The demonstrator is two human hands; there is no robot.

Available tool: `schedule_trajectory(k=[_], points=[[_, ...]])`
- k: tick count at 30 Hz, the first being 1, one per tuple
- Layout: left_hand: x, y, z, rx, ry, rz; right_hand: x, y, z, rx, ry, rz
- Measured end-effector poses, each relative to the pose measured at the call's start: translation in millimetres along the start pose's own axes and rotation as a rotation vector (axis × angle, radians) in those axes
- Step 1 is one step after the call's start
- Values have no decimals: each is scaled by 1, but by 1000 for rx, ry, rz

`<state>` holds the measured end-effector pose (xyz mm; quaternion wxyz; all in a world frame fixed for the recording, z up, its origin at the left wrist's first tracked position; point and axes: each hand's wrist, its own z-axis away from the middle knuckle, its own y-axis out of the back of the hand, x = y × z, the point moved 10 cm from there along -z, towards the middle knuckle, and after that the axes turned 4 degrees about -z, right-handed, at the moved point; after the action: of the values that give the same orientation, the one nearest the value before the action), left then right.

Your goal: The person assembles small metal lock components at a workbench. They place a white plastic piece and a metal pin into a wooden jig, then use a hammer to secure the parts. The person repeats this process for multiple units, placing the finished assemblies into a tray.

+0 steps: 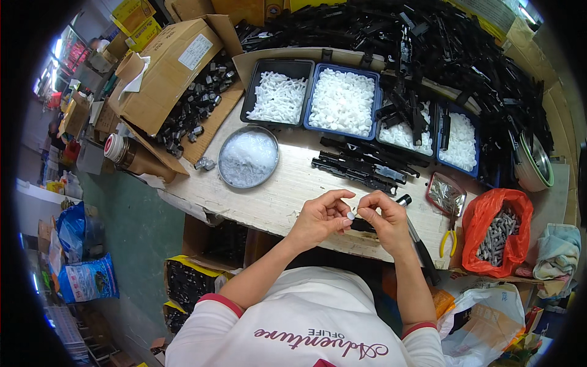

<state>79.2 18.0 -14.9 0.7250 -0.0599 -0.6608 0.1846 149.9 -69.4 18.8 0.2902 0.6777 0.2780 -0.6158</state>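
Note:
Close in front of me, over the near edge of the bench (293,208), my two hands are brought together. My left hand (321,219) is closed, its thumb and fingers pinching a small round white plastic piece (350,215). Beside it my right hand (384,219) is pinched closed, fingertips almost touching the piece; what they grip is too small to make out. Just beyond the hands lie several long black slotted parts (358,170). A hammer (419,241) with a black handle lies by my right wrist, partly hidden by it.
White plastic pieces fill a black bin (246,116) and blue bins (307,113) farther back. A large heap of black parts (477,67) rises behind. Left stands a round metal dish (276,160); right are yellow-handled pliers (448,243) and a red bag (474,235) of grey pieces.

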Motion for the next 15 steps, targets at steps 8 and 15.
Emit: schedule_trajectory(k=[8,15], points=[[-1,-2,1,4,-11,-16,-35,-8,-1,-1,270,342],[-6,1,4,40,8,-18,-51,-18,4,6,396,482]])
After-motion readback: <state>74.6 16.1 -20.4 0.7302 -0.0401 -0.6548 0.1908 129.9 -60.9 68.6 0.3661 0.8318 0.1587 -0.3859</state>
